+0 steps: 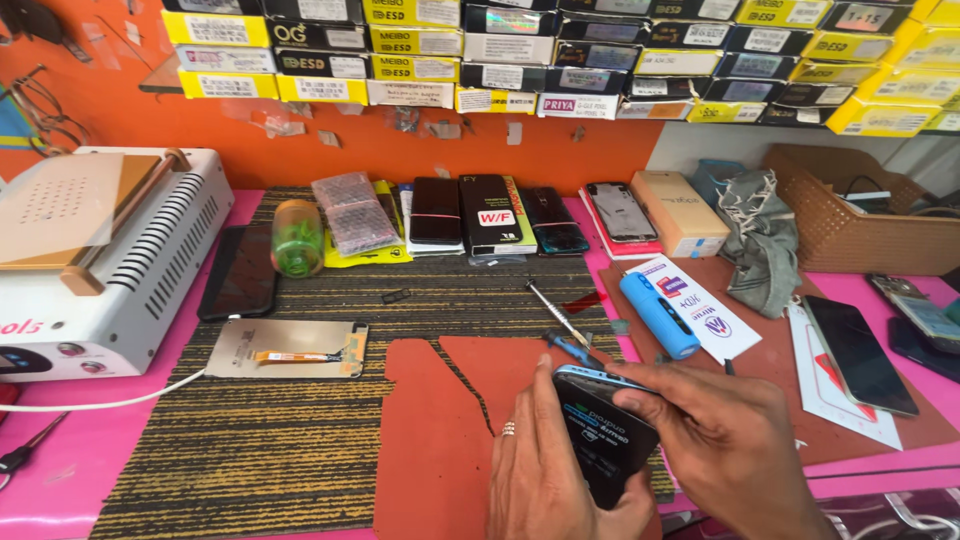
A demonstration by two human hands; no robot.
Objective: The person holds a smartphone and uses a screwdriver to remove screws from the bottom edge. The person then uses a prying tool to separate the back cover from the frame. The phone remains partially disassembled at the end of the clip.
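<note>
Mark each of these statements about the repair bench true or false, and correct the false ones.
1. Both hands hold a phone with a light blue frame. True: the left hand and the right hand grip the phone between them.
2. The blue cylinder lies inside the wicker basket. False: the blue cylinder lies on the brown mat, apart from the wicker basket.
3. A screwdriver lies on the bench beyond the phone. True: the screwdriver lies just beyond it.
4. The green bottle stands upright. False: the green bottle lies on its side.
5. A detached display panel lies on the striped mat. True: the display panel lies there with its orange ribbon cable showing.
</note>
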